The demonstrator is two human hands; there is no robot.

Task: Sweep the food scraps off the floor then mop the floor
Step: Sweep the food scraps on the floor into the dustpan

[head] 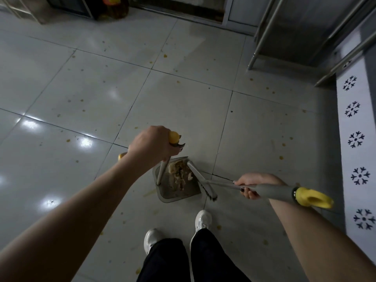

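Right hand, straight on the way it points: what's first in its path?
The right hand grips the broom handle, aimed left and down. Likely first: the broom head at the mouth of the dustpan, then the food scraps. Depth is hard to judge from one view.

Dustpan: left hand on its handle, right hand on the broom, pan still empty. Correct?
Not quite: the pan is not empty. The head view shows the dustpan already holding a pile of food scraps. The rest stands: the left hand grips its handle, and the right hand grips the broom.
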